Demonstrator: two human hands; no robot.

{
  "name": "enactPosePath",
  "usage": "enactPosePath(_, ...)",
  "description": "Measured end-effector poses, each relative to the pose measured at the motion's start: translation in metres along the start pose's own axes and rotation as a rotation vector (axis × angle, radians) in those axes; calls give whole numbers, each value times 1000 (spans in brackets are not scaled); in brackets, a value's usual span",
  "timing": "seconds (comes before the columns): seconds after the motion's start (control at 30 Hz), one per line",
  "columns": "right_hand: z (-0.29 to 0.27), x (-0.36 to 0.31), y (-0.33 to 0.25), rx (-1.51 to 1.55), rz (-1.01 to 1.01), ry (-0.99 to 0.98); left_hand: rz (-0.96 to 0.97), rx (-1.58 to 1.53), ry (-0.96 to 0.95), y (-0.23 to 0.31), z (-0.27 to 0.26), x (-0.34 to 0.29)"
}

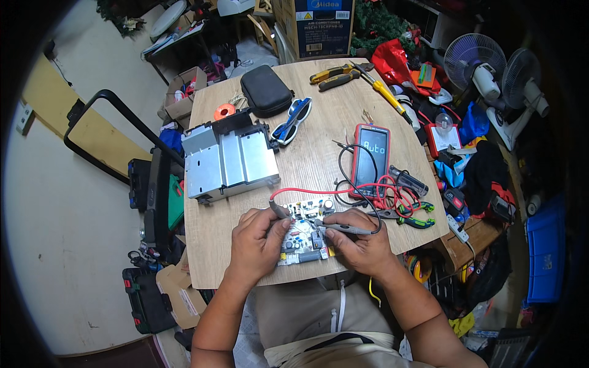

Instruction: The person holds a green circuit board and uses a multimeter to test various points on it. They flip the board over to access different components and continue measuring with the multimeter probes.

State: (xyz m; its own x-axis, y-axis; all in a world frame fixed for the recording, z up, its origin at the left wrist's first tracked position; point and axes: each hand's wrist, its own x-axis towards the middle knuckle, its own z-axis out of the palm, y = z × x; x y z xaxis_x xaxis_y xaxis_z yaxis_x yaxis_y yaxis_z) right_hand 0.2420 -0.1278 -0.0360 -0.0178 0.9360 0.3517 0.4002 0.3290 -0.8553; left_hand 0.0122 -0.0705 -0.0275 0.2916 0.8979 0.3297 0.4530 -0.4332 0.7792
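A white circuit board (299, 238) with many small components lies at the near edge of the wooden table. At its left edge my left hand (257, 238) is closed on a grey test probe (278, 210) with a red lead; its fingers rest against the board. My right hand (361, 240) pinches the other grey test probe (348, 229), whose black lead loops up, and its tip is over the board's middle. Both leads run to a red multimeter (372, 161) with a lit screen. Whether the tips touch a contact is too small to tell.
A metal housing (230, 158) stands left, near a black zip case (265, 91) and white-blue sunglasses (292, 122). Yellow-black pliers (337, 78) and a yellow soldering iron (388, 95) lie at the far right. Green-handled pliers (418, 222) sit by the tangled leads.
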Motion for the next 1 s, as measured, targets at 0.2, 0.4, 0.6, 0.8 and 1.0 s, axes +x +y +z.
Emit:
enactPosePath(0.2,0,4,0,-77,-81,-13,74,63,35,-2,3,-1)
enactPosePath(0.4,0,5,-1,-103,-147,-4,43,47,28,1,3,-1)
enactPosePath(0.6,2,8,-1,-99,-181,27,46,44,27,1,3,-1)
enactPosePath(0.8,4,8,-2,-94,-181,36,52,35,23,1,3,0)
enactPosePath(1.0,1,7,-1,-117,-187,0,54,40,28,-1,3,-1)
